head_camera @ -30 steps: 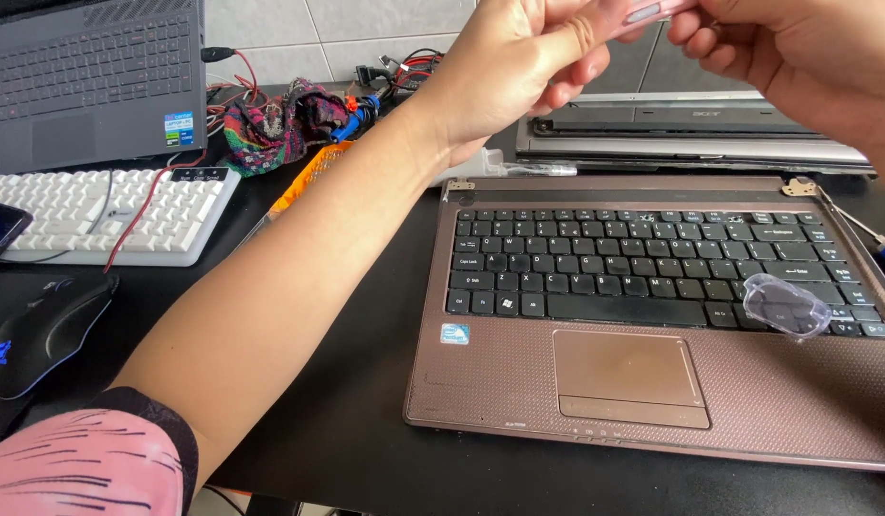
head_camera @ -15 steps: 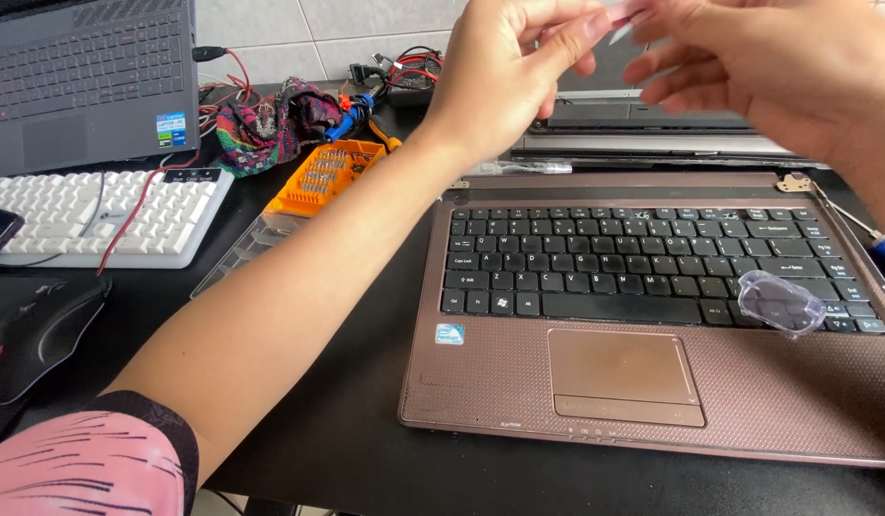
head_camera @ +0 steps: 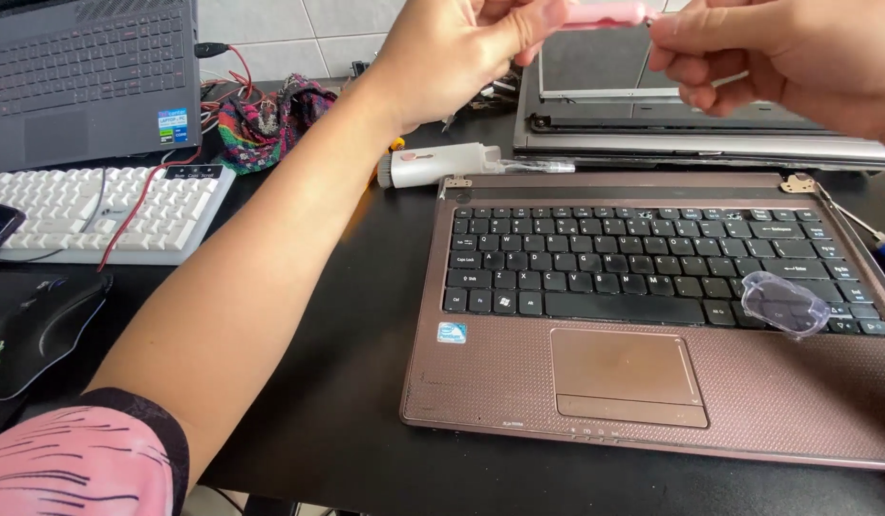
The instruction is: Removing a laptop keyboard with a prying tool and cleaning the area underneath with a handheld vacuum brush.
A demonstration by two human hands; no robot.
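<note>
Head view, and both hands are up near the top edge of the frame. The left hand (head_camera: 452,57) pinches one end of a small pink tool (head_camera: 603,13) between thumb and fingers, and the right hand (head_camera: 796,57) closes its fingertips on the other end. So the pink tool is held in the air between the two hands, above the far edge of the brown laptop base (head_camera: 652,382); part of it runs out of the top of the picture.

Counting the machines: three laptop pieces in all. One brown base with a black keyboard lies open in front, with no screen on its hinges. One silver laptop (head_camera: 710,143) sits just behind it. One dark grey laptop (head_camera: 89,86) stands at the far left.

One white keyboard (head_camera: 98,210) lies below the grey laptop, a red wire trailing across it. One black mouse (head_camera: 41,330) rests nearer the person. One white cylindrical tool (head_camera: 437,164) lies just beside the brown base's left hinge. One clear plastic cap (head_camera: 784,304) rests on the right-hand keys of the brown base. One patterned cloth pouch (head_camera: 266,119) sits among cables at the back; what it holds cannot be seen. Everything rests on one black table (head_camera: 356,315).
</note>
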